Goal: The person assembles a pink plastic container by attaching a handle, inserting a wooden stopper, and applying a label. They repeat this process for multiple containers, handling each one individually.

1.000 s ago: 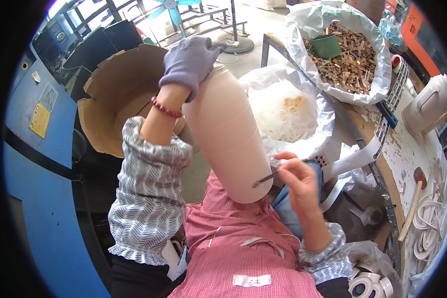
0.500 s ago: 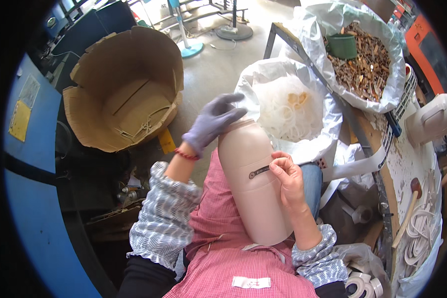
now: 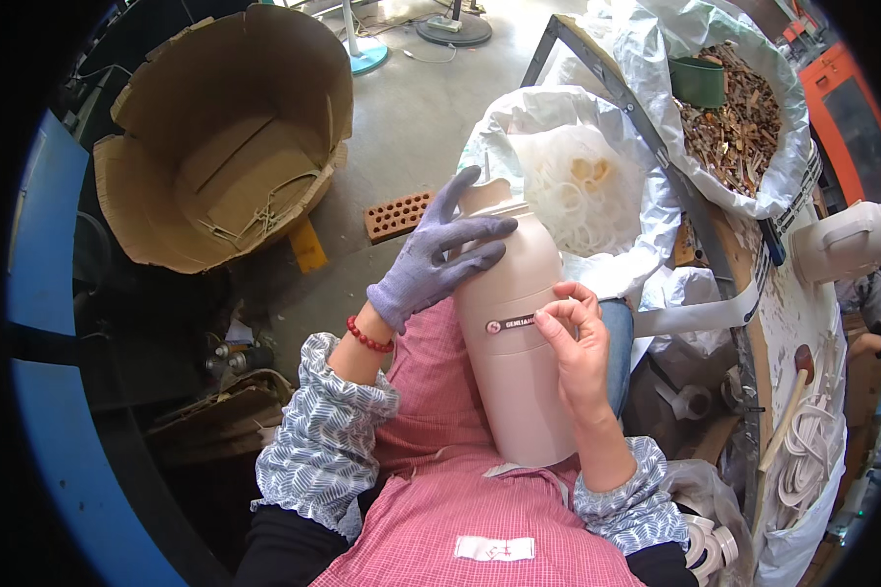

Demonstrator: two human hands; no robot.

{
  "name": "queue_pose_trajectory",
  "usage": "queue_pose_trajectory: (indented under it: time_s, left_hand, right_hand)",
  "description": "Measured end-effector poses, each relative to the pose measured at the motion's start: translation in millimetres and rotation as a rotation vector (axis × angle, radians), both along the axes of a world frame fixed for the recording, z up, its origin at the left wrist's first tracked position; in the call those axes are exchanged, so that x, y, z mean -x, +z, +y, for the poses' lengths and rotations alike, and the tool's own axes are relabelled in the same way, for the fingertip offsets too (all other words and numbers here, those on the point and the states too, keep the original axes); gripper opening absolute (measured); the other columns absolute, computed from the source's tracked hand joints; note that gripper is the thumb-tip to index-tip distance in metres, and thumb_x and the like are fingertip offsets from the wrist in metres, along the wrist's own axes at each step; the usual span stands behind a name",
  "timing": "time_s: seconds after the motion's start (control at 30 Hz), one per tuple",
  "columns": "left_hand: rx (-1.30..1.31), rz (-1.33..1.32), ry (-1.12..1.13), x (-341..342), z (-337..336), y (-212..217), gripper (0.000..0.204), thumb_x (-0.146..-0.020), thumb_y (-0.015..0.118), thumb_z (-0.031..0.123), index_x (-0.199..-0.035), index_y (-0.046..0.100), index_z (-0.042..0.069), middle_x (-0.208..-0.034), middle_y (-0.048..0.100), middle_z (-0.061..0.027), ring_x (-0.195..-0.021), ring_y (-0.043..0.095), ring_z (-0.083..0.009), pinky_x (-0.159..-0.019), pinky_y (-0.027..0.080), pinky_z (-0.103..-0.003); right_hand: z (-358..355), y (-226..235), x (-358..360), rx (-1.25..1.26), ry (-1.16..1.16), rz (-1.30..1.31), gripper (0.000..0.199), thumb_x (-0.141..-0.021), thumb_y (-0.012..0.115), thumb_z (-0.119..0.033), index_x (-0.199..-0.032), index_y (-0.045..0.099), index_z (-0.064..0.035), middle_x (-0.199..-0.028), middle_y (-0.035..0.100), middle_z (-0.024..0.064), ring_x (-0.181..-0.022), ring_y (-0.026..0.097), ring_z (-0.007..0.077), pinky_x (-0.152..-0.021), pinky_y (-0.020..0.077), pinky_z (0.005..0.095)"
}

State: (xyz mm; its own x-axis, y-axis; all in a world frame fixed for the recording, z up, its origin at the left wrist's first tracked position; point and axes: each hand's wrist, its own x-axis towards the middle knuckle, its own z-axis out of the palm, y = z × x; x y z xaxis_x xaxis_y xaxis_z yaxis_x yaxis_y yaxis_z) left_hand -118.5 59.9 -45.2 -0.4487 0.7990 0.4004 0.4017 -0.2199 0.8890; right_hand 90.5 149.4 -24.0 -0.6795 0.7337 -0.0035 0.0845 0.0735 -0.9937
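A beige jug body (image 3: 519,382), like a vacuum jug shell, leans across my lap with its spouted neck away from me. My left hand (image 3: 440,245), in a grey-purple glove, lies on its shoulder beside the neck, fingers spread. Bare, my right hand (image 3: 579,347) is closed in a pinch at the right end of a small dark label (image 3: 512,324) on the jug's side. Thumb and forefinger meet at that end and cover it.
A large cardboard bin (image 3: 117,196) stands at far left, near a perforated brick (image 3: 397,215). Ahead, a white sack (image 3: 504,117) holds pale plastic rings. On the right are a sack of brown scraps (image 3: 729,137), a beige jug with handle (image 3: 842,242) and a wooden-handled mallet (image 3: 788,411).
My left hand has moved from the neck onto the jug's shoulder. The jug has turned slightly, so its spout and more of the label show. My right hand keeps its pinch.
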Motion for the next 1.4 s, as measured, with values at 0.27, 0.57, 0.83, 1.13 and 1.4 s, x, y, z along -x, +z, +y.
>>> queue_pose_trajectory:
  time_s: [0.27, 0.57, 0.83, 1.13, 1.4]
  left_hand:
    - [0.040, 0.122, -0.112, 8, -12, 10, 0.063, -0.069, 0.086, 0.035, -0.125, 0.065, 0.019, -0.155, 0.019, -0.0226, -0.144, 0.023, -0.0376, -0.114, 0.029, -0.046]
    - [0.206, 0.389, -0.070, -5, -17, 34, 0.094, -0.055, 0.090, 0.049, -0.137, 0.051, 0.023, -0.152, 0.016, -0.0299, -0.141, 0.023, -0.0475, -0.112, 0.033, -0.046]
    - [0.017, -0.410, -0.185, -16, -27, 60, 0.061, -0.074, 0.083, 0.015, -0.125, 0.049, 0.008, -0.130, 0.045, -0.0070, -0.116, 0.050, -0.0185, -0.094, 0.046, -0.033]
    - [-0.100, 0.287, 0.296, -17, -117, 179, 0.048, -0.080, 0.070, 0.038, -0.107, 0.064, -0.002, -0.114, 0.061, -0.0153, -0.120, 0.052, -0.0307, -0.099, 0.042, -0.043]
    - [0.295, 0.969, 0.481, -21, -152, 218, 0.026, -0.088, 0.063, 0.023, -0.095, 0.066, -0.002, -0.100, 0.063, -0.0154, -0.103, 0.059, -0.0351, -0.101, 0.042, -0.052]
  right_hand:
    - [-5, 1, 0, 0.002, -0.032, 0.029, 0.013, -0.082, 0.075, -0.016, -0.083, 0.069, -0.0044, -0.119, 0.051, 0.0078, -0.117, 0.042, 0.0202, -0.103, 0.0323, 0.0341]
    - [-3, -8, -2, -0.235, -0.088, -0.038, 0.023, -0.075, 0.079, -0.017, -0.084, 0.061, -0.0046, -0.110, 0.050, 0.0093, -0.109, 0.044, 0.0231, -0.098, 0.0349, 0.0351]
    - [55, -55, -22, -0.241, -0.181, -0.074, 0.037, -0.085, 0.072, -0.024, -0.106, 0.051, -0.0003, -0.104, 0.055, 0.0111, -0.089, 0.055, 0.0194, -0.077, 0.0469, 0.0317]
    - [0, 59, -23, -0.117, 0.158, 0.382, 0.034, -0.092, 0.063, -0.023, -0.115, 0.057, 0.0019, -0.098, 0.062, 0.0064, -0.087, 0.057, 0.0138, -0.083, 0.0453, 0.0267]
    - [141, -58, 106, -0.393, 0.013, -0.139, 0.021, -0.087, 0.061, -0.013, -0.104, 0.068, -0.0028, -0.101, 0.069, 0.0130, -0.092, 0.063, 0.0272, -0.086, 0.0491, 0.0361]
